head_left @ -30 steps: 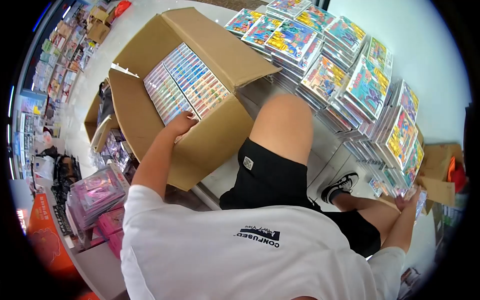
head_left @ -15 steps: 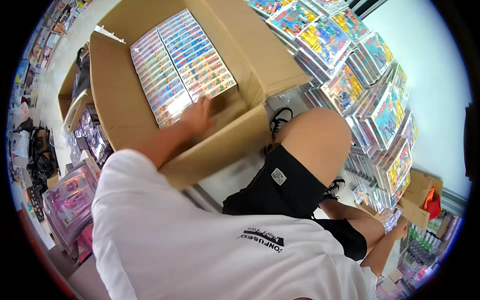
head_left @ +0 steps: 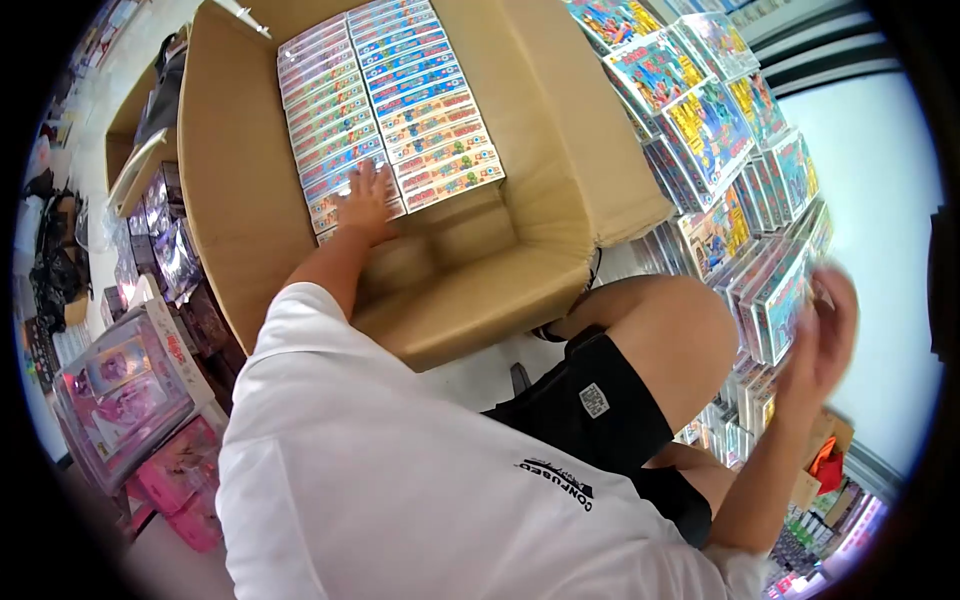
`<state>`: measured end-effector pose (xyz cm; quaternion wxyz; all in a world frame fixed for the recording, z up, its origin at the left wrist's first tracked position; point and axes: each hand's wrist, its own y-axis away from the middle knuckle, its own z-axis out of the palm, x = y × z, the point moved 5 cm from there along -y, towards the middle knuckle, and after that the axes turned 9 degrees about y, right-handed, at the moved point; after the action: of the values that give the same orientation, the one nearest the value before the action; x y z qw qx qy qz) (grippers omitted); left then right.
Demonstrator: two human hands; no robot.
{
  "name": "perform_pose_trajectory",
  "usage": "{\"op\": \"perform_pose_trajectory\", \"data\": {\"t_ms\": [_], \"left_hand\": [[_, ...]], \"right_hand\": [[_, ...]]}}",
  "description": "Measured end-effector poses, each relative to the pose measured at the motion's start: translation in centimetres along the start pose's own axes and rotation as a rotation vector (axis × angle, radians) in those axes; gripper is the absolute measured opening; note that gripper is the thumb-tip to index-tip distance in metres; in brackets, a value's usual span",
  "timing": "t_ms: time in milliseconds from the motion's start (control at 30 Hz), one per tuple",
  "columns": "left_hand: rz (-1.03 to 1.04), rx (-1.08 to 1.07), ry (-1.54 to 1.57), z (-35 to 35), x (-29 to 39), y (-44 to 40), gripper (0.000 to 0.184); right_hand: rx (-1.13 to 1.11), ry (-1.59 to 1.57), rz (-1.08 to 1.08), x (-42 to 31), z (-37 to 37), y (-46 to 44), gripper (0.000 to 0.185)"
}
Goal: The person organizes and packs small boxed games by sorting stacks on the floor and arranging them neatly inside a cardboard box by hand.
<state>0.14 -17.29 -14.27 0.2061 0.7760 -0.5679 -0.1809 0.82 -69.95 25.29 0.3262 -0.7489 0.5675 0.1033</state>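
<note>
My left hand (head_left: 366, 205) lies with its fingers spread on the lower end of the left column of thin, colourful boxes (head_left: 330, 120). These boxes stand in two packed columns inside a large open cardboard carton (head_left: 235, 200). On the right my right hand (head_left: 822, 325), blurred, is raised in front of stacked cases with bright cartoon covers (head_left: 708, 135). Its fingers are loosely bent and apart, and nothing shows between them.
Pink packaged goods (head_left: 125, 385) are piled at the lower left, near shiny purple packages (head_left: 175, 255). A smaller cardboard box (head_left: 125, 130) stands behind them. My bent knee (head_left: 670, 325) is between the carton and the stacks. An orange-red item (head_left: 828, 465) lies at the lower right.
My left hand has gone from the carton's near edge onto the boxes and spread its fingers. My right hand has risen from low right; the shiny packet it had is no longer visible.
</note>
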Motion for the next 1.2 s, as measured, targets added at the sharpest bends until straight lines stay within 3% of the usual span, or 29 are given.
{"op": "perform_pose_trajectory", "data": {"t_ms": [67,167,267,333,433,533,567,667,867,967,1100,1200], "left_hand": [[-0.02,-0.069,0.013,-0.2,-3.0,0.8,0.135],[0.04,-0.123,-0.026,1.0,-8.1,1.0,0.133],[0.038,-0.076,0.145,2.8,-9.6,0.5,0.133],[0.007,-0.055,0.174,2.0,-8.7,0.9,0.128],[-0.016,-0.048,0.165,1.9,-8.8,0.5,0.13],[-0.036,-0.08,0.156,1.3,-9.0,0.6,0.13],[-0.052,-0.078,0.128,1.3,-9.4,0.6,0.13],[-0.063,-0.069,0.073,1.7,-8.8,0.0,0.129],[-0.072,-0.126,0.033,1.3,-8.6,-0.2,0.129],[-0.068,-0.101,0.015,1.4,-8.6,-0.2,0.13],[-0.062,-0.106,0.008,1.8,-8.8,-0.6,0.132],[-0.067,-0.148,0.026,1.4,-8.8,-0.6,0.133]], "right_hand": [[-0.371,-0.038,-0.228,-9.1,10.0,-6.0,0.048],[-0.779,-0.082,-0.372,-14.7,24.7,-8.9,0.06],[-1.115,0.185,-0.466,-14.4,38.7,-8.4,0.069],[-1.229,0.432,-0.479,-13.1,44.3,-7.1,0.078],[-1.283,0.524,-0.46,-8.8,50.6,-6.0,0.089],[-0.97,0.537,-0.649,-5.7,51.7,-4.3,0.097],[-1.197,0.672,-0.554,-5.0,51.6,-3.5,0.104],[-1.062,0.701,-0.698,-3.2,52.0,-1.1,0.11],[-0.995,0.711,-0.609,-2.7,53.0,-1.2,0.116],[-1.073,0.789,-0.549,-3.0,54.1,-1.3,0.118],[-1.18,0.946,-0.644,-4.7,54.3,-0.8,0.115],[-1.039,0.974,-0.714,-4.8,54.5,0.1,0.113]]}}
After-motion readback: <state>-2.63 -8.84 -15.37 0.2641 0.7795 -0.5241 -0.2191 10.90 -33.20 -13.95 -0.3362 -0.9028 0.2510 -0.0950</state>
